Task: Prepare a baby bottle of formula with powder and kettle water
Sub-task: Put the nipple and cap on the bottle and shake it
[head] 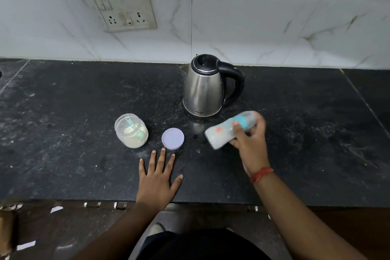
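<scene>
1. The right hand [250,139] is gripping the baby bottle [230,130] above the black counter [73,154], fingers curled round it near the teal collar and the thumb lying across the near side.
2. The bottle is lying tilted, almost on its side, with its base pointing left toward the lilac lid [172,138] and its teal end pointing up to the right; it is showing blurred.
3. The base half is sticking out clear to the left of the fingers, and the capped end is poking out just past them on the right.
4. The left hand [158,181] is resting flat on the counter, all 5 fingers spread wide and holding nothing, fingertips just short of the lid.
5. The open powder jar [131,131] is standing left of the lid with a teal scoop [133,128] inside it.
6. The steel kettle [205,86] is standing behind the bottle, lid down, handle facing right.
7. A red thread band [261,174] is sitting on the right wrist.
</scene>
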{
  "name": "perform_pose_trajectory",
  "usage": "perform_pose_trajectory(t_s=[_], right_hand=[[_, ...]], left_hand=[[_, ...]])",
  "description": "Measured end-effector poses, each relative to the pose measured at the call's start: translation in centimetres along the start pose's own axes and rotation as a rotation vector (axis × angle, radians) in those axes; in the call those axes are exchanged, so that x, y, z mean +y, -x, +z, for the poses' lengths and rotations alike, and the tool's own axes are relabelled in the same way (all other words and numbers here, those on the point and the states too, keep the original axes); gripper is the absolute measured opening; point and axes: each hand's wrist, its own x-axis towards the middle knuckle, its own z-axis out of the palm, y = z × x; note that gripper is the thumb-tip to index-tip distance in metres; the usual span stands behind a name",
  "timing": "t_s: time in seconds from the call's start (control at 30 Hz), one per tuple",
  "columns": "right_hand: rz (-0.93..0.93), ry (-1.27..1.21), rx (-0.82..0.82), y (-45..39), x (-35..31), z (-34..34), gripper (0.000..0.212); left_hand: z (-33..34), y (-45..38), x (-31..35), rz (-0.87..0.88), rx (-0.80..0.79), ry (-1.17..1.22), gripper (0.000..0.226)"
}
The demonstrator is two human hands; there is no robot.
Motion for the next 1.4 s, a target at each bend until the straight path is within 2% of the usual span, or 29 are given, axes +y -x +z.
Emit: perform_pose_trajectory(t_s=[0.03,0.1,0.13,0.17,0.23,0.27,0.3,0.37,0.4,0.5,0.53,0.9,1.23,1.4], right_hand=[[0.009,-0.017,0.004,0.0,-0.4,-0.1,0.049],[0.009,0.143,-0.205,0.3,-0.2,-0.2,0.057],[0.009,0.191,-0.251,0.4,-0.2,-0.3,0.059],[0.007,0.158,-0.202,0.3,-0.1,-0.3,0.058],[0.001,-0.043,0.012,0.3,-0.1,-0.4,0.052],[0.007,-0.063,0.03,0.3,-0.1,-0.4,0.052],[0.003,0.003,-0.055,0.6,-0.1,-0.1,0.053],[-0.003,0.226,-0.324,1.3,0.8,0.4,0.059],[0.01,0.219,-0.325,1.5,0.9,0.5,0.059],[0.062,-0.041,-0.085,1.0,0.0,0.1,0.052],[0.062,-0.073,-0.055,0.7,-0.2,-0.1,0.052],[0.037,-0.081,-0.108,0.6,-1.4,-0.2,0.057],[0.0,0.018,-0.071,-0.8,-1.0,0.1,0.065],[-0.13,0.335,-0.109,-2.4,-0.3,0.9,0.066]], left_hand=[[0.1,0.0,0.0,0.001,0.005,-0.001,0.078],[0.2,0.2,-0.2,0.005,0.01,-0.004,0.077],[0.2,0.1,-0.3,0.005,0.009,-0.002,0.077],[0.1,0.0,-0.3,0.003,0.008,0.0,0.077],[0.1,0.0,-0.1,0.002,0.007,-0.002,0.076],[0.1,0.0,0.0,0.002,0.009,-0.003,0.076],[0.2,0.1,0.0,0.003,0.012,-0.007,0.076],[0.3,0.2,-0.3,0.0,0.007,-0.01,0.076],[0.2,0.2,-0.3,-0.004,0.004,-0.012,0.076],[0.2,0.1,-0.1,-0.004,0.005,-0.009,0.076],[0.2,0.1,-0.1,-0.002,0.009,-0.006,0.076],[0.3,0.0,-0.2,0.004,0.006,-0.007,0.077],[0.2,0.0,-0.2,0.001,-0.003,-0.013,0.077],[0.1,0.1,-0.2,-0.001,-0.005,-0.015,0.077]])
